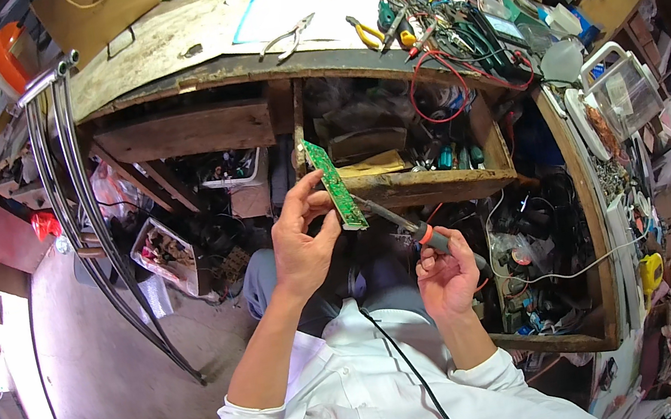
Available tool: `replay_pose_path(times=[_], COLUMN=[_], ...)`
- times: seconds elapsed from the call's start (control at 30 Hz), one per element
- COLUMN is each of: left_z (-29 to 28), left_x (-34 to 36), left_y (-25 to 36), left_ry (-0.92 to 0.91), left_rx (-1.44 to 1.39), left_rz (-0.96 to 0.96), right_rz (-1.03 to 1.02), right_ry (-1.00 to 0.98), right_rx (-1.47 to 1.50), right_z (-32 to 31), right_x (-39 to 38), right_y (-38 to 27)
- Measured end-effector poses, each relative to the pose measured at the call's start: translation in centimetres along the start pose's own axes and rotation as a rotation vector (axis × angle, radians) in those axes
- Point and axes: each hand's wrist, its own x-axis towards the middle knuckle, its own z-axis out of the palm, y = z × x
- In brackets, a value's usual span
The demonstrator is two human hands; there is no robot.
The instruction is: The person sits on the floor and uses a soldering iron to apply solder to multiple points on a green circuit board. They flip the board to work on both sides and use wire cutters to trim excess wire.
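Between the thumb and fingers of my left hand point(304, 244) is a narrow green circuit board point(334, 188), held up on edge with its dotted solder side showing. My right hand point(447, 272) is closed around the grey and orange handle of a soldering iron point(408, 229). The iron's metal shaft points up and left toward the lower end of the board. Its tip lies close to the board's edge; whether the two touch I cannot tell. Both hands are above my lap, in front of an open wooden drawer point(427, 185).
On the workbench point(157, 63) lie grey-handled pliers point(289, 39), yellow-handled pliers point(367, 33) and a heap of tools. A red test lead point(415, 102) hangs over the bench edge. Bent metal tubes point(81, 187) stand at the left. A second drawer point(599, 257) juts out at the right.
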Motion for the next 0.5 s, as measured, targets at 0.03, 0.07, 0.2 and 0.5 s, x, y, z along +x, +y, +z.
replay_pose_path(times=[0.03,0.07,0.2,0.5], left_z=[-0.2,-0.4,-1.1,-2.0], left_x=[-0.1,-0.1,-0.4,-0.4], left_y=[-0.3,-0.7,-1.4,-2.4], left_ry=[0.005,0.0,0.029,0.044], left_rx=[-0.036,-0.089,-0.264,-0.344], left_rz=[-0.011,-0.016,-0.048,-0.087], right_rz=[0.0,0.0,-0.003,-0.053], right_ry=[-0.003,-0.006,-0.013,-0.139], right_rx=[-0.001,-0.002,-0.044,-0.06], right_z=[0.0,0.1,0.7,0.9], right_x=[-0.1,-0.1,-0.4,-0.2], right_y=[0.1,0.2,0.4,0.8])
